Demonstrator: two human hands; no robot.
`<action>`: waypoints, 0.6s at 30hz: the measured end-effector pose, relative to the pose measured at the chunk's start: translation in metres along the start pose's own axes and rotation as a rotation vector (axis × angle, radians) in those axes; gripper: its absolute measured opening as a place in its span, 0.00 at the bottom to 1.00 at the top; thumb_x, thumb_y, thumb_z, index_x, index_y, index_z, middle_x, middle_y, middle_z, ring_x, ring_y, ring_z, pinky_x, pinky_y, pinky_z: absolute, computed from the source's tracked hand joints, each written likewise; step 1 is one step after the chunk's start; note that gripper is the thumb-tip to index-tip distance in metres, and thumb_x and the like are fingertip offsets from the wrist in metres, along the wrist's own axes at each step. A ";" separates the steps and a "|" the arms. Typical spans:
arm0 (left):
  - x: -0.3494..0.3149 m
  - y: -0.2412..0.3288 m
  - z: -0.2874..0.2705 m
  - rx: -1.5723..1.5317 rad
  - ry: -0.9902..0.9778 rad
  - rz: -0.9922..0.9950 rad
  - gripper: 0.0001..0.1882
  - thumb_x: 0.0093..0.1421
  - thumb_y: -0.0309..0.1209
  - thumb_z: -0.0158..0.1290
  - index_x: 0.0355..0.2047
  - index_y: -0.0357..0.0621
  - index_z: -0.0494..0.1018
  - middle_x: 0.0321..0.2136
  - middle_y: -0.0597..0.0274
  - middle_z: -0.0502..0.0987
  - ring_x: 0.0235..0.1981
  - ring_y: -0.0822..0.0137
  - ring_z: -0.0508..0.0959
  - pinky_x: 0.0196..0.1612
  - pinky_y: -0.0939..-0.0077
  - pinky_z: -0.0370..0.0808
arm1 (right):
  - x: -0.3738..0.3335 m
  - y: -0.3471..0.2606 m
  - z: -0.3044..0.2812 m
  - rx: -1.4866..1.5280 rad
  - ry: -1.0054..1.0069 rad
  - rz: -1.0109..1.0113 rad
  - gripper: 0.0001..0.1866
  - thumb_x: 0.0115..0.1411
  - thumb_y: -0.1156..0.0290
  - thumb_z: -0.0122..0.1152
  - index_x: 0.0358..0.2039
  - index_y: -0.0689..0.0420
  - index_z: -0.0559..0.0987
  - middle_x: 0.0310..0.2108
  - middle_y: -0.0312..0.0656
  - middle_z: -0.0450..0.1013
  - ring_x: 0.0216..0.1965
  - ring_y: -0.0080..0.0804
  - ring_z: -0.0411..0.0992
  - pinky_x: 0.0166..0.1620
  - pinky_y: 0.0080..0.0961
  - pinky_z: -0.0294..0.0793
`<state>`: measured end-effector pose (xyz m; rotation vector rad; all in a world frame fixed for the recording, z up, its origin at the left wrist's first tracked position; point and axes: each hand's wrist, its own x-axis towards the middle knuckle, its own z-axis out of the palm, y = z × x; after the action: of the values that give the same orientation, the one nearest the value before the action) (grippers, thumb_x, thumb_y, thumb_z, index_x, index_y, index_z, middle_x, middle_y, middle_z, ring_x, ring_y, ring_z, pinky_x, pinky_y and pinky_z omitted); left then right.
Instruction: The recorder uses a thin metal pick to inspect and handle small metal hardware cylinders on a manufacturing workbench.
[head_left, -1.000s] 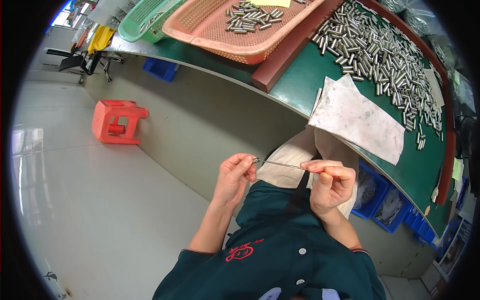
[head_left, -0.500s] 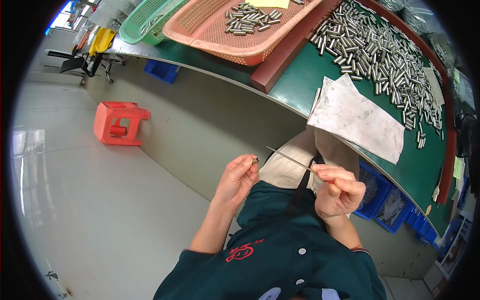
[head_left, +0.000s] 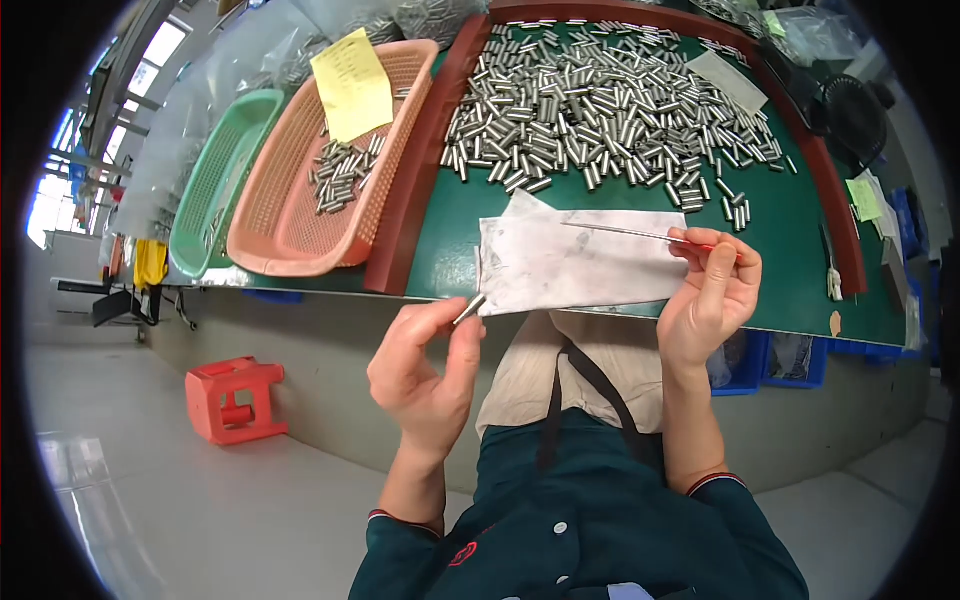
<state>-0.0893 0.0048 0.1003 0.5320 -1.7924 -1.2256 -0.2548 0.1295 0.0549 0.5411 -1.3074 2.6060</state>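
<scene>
Between the thumb and forefinger of my left hand is a small shiny metal tube, held tilted at the table's front edge. My right hand is closed on a thin needle file with a red handle, its slim shaft pointing left over the cloth. The shaft and the tube are apart. Under the file lies a stained white cloth on the green tabletop. Beyond the cloth spreads a large heap of similar metal tubes.
Left of a dark red wooden rail stand a pink basket with some tubes and a yellow note, and a green basket. Blue bins sit below the table at right. A red stool is on the floor at left.
My view has turned up towards the table, and both hands are now nearer its edge. The tube, mostly hidden in my left fingers before, shows more clearly. Both hands keep their hold.
</scene>
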 end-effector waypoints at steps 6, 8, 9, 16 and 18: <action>0.023 -0.005 0.020 0.582 -0.164 0.674 0.12 0.42 0.20 0.58 0.28 0.37 0.71 0.17 0.60 0.70 0.19 0.64 0.70 0.23 0.76 0.65 | -0.001 0.002 -0.004 -0.001 -0.041 0.004 0.05 0.60 0.73 0.44 0.35 0.61 0.65 0.28 0.48 0.70 0.28 0.38 0.72 0.33 0.28 0.73; 0.031 -0.027 0.028 0.714 -0.402 0.503 0.10 0.41 0.21 0.58 0.26 0.40 0.71 0.18 0.63 0.69 0.20 0.64 0.67 0.24 0.75 0.63 | -0.001 0.002 -0.003 0.007 -0.046 0.009 0.05 0.60 0.73 0.44 0.35 0.61 0.65 0.28 0.48 0.70 0.28 0.38 0.72 0.33 0.28 0.72; 0.030 -0.025 0.024 0.665 -0.324 0.565 0.09 0.41 0.22 0.57 0.25 0.39 0.71 0.18 0.63 0.69 0.19 0.65 0.67 0.24 0.75 0.62 | 0.000 0.002 -0.003 0.011 -0.061 0.014 0.05 0.60 0.74 0.43 0.35 0.61 0.65 0.28 0.49 0.70 0.28 0.38 0.72 0.33 0.28 0.72; 0.022 -0.030 0.018 0.667 -0.280 0.589 0.08 0.44 0.24 0.57 0.25 0.37 0.71 0.15 0.62 0.67 0.16 0.66 0.65 0.21 0.75 0.61 | 0.003 -0.002 0.002 0.039 -0.033 0.033 0.06 0.59 0.74 0.45 0.32 0.63 0.64 0.26 0.49 0.71 0.27 0.33 0.72 0.32 0.23 0.73; 0.017 -0.010 0.014 0.548 -0.038 0.658 0.08 0.43 0.23 0.58 0.26 0.37 0.72 0.17 0.62 0.68 0.17 0.66 0.66 0.22 0.76 0.62 | 0.004 0.000 -0.003 0.003 -0.064 0.025 0.06 0.59 0.74 0.45 0.32 0.63 0.64 0.26 0.49 0.71 0.27 0.33 0.72 0.32 0.23 0.72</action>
<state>-0.1115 -0.0047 0.0964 0.1748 -2.1006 -0.2945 -0.2595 0.1320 0.0548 0.6172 -1.3387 2.6317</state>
